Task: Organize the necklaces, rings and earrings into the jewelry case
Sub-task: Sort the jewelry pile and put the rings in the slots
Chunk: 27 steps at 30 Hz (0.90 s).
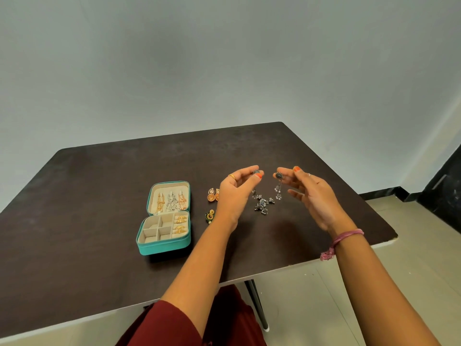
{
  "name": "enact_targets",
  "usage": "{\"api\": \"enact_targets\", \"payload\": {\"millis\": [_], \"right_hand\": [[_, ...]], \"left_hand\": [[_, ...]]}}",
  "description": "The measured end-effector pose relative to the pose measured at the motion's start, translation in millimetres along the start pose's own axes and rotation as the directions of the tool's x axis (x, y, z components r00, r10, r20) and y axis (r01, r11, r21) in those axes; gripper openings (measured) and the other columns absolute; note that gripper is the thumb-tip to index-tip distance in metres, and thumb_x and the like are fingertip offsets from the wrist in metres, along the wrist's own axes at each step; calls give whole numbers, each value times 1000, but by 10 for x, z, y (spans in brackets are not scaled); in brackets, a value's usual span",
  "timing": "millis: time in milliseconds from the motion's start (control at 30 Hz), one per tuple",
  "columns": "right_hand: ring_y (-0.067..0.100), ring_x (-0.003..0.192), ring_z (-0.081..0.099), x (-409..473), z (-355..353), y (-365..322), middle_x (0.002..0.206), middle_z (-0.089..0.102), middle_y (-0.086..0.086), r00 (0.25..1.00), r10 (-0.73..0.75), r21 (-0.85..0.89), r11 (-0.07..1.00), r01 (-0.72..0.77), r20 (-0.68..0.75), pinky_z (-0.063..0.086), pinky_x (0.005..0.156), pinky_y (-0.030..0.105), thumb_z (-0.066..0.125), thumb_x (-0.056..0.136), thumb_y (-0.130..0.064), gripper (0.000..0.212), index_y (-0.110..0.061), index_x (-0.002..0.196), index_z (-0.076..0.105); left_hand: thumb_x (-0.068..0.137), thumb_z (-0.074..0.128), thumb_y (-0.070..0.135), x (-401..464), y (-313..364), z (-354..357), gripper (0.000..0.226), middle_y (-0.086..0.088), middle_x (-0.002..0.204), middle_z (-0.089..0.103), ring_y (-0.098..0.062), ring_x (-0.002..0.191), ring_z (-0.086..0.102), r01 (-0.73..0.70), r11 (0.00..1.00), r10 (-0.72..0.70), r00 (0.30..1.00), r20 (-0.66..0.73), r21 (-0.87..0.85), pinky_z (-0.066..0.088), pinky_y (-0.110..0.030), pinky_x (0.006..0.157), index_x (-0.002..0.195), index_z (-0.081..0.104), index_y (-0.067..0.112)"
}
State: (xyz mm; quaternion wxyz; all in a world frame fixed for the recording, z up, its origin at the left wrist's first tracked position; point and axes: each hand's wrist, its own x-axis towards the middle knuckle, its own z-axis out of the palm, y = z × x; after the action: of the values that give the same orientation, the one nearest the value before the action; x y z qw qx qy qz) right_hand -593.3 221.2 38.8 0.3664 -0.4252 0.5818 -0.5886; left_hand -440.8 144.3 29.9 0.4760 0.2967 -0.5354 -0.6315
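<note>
A teal jewelry case lies open on the dark table, with necklaces in its lid and gold rings in the right slots. My left hand pinches a dark silver earring at its fingertips. Just right of it, my right hand pinches a matching silver earring whose dangles hang down. Below both hands, more silver earrings lie in a small heap on the table. A pair of gold earrings and a green-and-gold earring sit between the case and my left wrist.
The dark table ends at a near edge just in front of my lap and at a right edge beyond my right wrist. A grey wall stands behind it. Tiled floor shows at the right.
</note>
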Motion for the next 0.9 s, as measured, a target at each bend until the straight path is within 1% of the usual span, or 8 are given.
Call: {"api": "enact_targets", "payload": {"millis": [167,267,400,467,567,700,833,900], "right_hand": [[6,113,60,32,28,-164,112,70,-10,999,-37,-11,999,37,27,42,103,36,38,100,-40,36,-29,106,71],[7,115,58,68,45,-228,114,69,-10,998,-37,-12,999,38,60,41,103,37,36,99,-43,38,-28,107,71],[9,115,59,117,60,-284,117,68,-8,994,-28,26,999,26,106,40,103,37,33,99,-47,44,-27,108,71],[9,115,59,150,62,-302,118,68,-7,993,-18,56,998,11,118,40,104,37,30,99,-48,47,-26,109,71],[10,115,58,215,53,-305,119,67,-6,990,1,100,995,-16,143,38,106,38,27,99,-50,52,-24,112,70],[12,118,57,314,30,-268,120,67,-5,987,15,138,990,-37,157,37,105,38,25,99,-53,56,-22,115,69],[11,118,57,420,17,-216,121,67,-5,987,19,151,988,-43,162,38,104,36,24,98,-54,58,-21,115,69],[10,117,58,476,9,-183,121,67,-5,986,16,154,987,-43,168,38,103,35,24,99,-52,57,-21,116,68]], "left_hand": [[90,64,15,49,63,-48,15,-1,102,73,4,89,63,5,999,-6,1000,21,44,48,-12,77,104,68,18],[90,64,18,62,127,-65,19,2,102,74,5,87,62,19,998,-21,1000,22,62,45,-12,70,108,68,16],[90,62,18,108,203,-69,15,3,99,75,-2,78,56,74,996,-76,997,29,56,37,-23,68,101,71,21],[88,57,22,142,238,-60,19,4,100,75,-8,79,48,93,993,-94,995,15,73,35,-26,68,100,72,21],[74,54,36,171,289,-33,36,1,101,74,-9,77,43,126,990,-127,992,6,64,33,-25,62,100,73,19],[69,45,29,232,276,-11,42,3,101,74,-7,68,38,115,988,-117,993,21,101,30,-23,57,100,72,20],[82,38,14,321,236,18,40,4,102,74,-5,57,34,121,985,-123,992,14,124,28,-20,52,105,70,18],[85,35,12,363,210,44,41,5,103,74,-5,51,33,122,982,-123,992,-3,142,29,-20,52,106,70,19]]}}
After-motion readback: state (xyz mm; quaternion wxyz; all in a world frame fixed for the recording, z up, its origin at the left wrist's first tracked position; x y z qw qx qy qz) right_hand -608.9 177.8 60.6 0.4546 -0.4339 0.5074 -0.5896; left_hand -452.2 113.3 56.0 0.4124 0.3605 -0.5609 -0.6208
